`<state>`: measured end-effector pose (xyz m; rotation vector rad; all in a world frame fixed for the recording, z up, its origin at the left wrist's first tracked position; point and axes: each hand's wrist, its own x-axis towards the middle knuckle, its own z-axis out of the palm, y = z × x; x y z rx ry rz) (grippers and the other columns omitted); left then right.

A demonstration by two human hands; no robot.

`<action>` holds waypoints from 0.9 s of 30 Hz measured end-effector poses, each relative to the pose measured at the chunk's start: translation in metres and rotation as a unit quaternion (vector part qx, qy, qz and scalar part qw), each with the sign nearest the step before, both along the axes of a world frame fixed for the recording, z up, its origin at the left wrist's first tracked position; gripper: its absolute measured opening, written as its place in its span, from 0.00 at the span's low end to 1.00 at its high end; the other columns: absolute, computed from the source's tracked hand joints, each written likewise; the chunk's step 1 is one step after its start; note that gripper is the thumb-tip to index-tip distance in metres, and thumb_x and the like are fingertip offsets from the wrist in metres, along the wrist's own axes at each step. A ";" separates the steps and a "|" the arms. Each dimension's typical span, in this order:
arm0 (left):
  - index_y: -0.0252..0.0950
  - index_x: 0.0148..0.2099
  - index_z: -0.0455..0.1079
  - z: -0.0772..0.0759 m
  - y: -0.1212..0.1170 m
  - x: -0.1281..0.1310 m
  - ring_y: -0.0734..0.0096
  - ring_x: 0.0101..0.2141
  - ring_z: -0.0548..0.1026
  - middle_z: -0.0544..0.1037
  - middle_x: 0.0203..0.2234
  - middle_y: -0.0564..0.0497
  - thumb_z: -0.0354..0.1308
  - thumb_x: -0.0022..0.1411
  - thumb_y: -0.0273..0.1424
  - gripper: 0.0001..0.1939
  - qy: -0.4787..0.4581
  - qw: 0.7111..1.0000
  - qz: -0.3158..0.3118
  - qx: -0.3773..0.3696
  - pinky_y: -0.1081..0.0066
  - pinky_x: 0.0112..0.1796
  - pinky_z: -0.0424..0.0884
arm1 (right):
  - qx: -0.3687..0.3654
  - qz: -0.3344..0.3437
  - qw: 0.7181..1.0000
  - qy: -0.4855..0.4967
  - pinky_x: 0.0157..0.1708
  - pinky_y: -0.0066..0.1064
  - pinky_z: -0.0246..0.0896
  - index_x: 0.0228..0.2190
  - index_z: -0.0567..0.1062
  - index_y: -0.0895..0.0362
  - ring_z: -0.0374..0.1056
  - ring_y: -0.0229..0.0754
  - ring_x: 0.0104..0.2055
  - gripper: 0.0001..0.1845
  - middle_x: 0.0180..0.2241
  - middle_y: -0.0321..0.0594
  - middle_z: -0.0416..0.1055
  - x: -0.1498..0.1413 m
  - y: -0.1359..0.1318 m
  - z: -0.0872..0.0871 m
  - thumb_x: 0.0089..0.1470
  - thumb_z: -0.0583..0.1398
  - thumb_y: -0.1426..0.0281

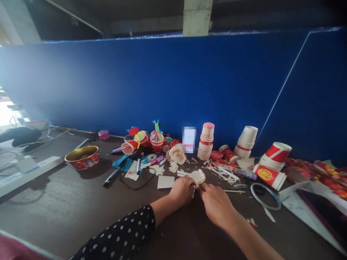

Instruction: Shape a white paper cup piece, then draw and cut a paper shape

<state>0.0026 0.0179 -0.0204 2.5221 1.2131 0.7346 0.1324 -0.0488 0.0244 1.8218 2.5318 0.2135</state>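
Note:
Near the middle of the table, my left hand (183, 189) is closed on a white cut paper cup (197, 176), with strips along its edge and a curled, yellowish rim. Close beside it, my right hand (216, 200) has its fingers bent together at the cup's lower right side, pinching its edge; the fingertips are partly hidden. A square of white paper (166, 182) lies left of my left hand. Behind the hands sits a bunch of curled, pale paper cuttings (177, 157). Thin white paper strips (221, 172) are scattered beyond my right hand.
A gold-rimmed red bowl (82, 157) and a white power strip (32, 172) stand at left. Decorated cups (156, 141), markers (139, 165) and a cup stack (205, 146) line the back. More cups (276, 156), a ring-shaped coil (265, 196) and a tablet-like device (324, 213) are at right.

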 end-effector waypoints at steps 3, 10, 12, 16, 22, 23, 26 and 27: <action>0.32 0.33 0.71 -0.002 0.000 0.000 0.68 0.32 0.70 0.74 0.28 0.47 0.47 0.54 0.24 0.10 -0.011 1.000 0.007 0.004 0.71 0.35 0.63 | 0.006 -0.002 1.000 -0.001 0.36 0.35 0.55 0.40 0.73 0.59 0.66 0.47 0.40 0.20 0.39 0.48 0.72 0.000 0.002 -0.004 0.50 0.47 0.81; 0.33 0.28 0.71 -0.002 0.001 -0.001 0.69 0.30 0.69 0.73 0.25 0.48 0.51 0.52 0.24 0.08 -0.018 1.000 -0.013 -0.003 0.73 0.32 0.63 | 0.011 -0.013 1.000 -0.007 0.37 0.37 0.55 0.40 0.73 0.61 0.67 0.48 0.39 0.19 0.37 0.49 0.72 -0.004 0.007 -0.009 0.51 0.48 0.80; 0.33 0.28 0.72 -0.002 0.003 -0.001 0.69 0.30 0.69 0.74 0.25 0.48 0.51 0.53 0.24 0.09 -0.021 1.000 -0.018 -0.010 0.73 0.33 0.63 | 0.012 -0.013 1.000 -0.011 0.37 0.37 0.56 0.39 0.73 0.62 0.67 0.49 0.39 0.19 0.37 0.50 0.72 -0.005 0.007 -0.009 0.52 0.47 0.80; 0.34 0.29 0.74 0.000 0.005 0.000 0.69 0.31 0.70 0.74 0.26 0.49 0.50 0.53 0.24 0.10 -0.018 0.999 -0.019 -0.028 0.74 0.35 0.64 | 0.010 -0.005 1.000 -0.005 0.38 0.37 0.56 0.39 0.73 0.63 0.68 0.49 0.39 0.18 0.37 0.51 0.73 -0.006 0.006 -0.007 0.52 0.47 0.81; 0.34 0.27 0.73 0.008 0.000 0.002 0.69 0.30 0.69 0.73 0.25 0.49 0.49 0.54 0.25 0.11 0.009 1.000 0.006 -0.025 0.74 0.33 0.63 | -0.034 -0.043 0.996 0.065 0.33 0.31 0.57 0.43 0.70 0.61 0.71 0.45 0.36 0.19 0.33 0.49 0.75 0.010 0.007 -0.003 0.51 0.48 0.81; 0.34 0.26 0.72 0.009 -0.001 0.002 0.69 0.30 0.69 0.73 0.25 0.49 0.49 0.54 0.26 0.11 0.012 1.000 0.007 -0.024 0.74 0.33 0.63 | -0.043 -0.048 0.994 0.084 0.33 0.30 0.57 0.44 0.69 0.60 0.71 0.44 0.36 0.19 0.33 0.48 0.75 0.013 0.007 -0.003 0.52 0.47 0.80; 0.34 0.26 0.72 0.010 -0.002 0.002 0.70 0.29 0.69 0.72 0.24 0.49 0.49 0.55 0.25 0.11 0.017 0.999 0.009 -0.026 0.74 0.33 0.63 | -0.059 -0.036 0.990 0.119 0.38 0.27 0.56 0.44 0.69 0.58 0.69 0.41 0.41 0.19 0.39 0.47 0.74 0.018 0.005 0.000 0.54 0.47 0.79; 0.34 0.26 0.72 0.010 -0.002 0.002 0.70 0.30 0.68 0.72 0.24 0.49 0.49 0.54 0.25 0.11 0.017 0.999 0.010 -0.027 0.74 0.33 0.63 | -0.060 -0.031 0.990 0.121 0.40 0.27 0.55 0.44 0.70 0.57 0.68 0.41 0.43 0.19 0.41 0.47 0.73 0.018 0.004 0.001 0.53 0.47 0.79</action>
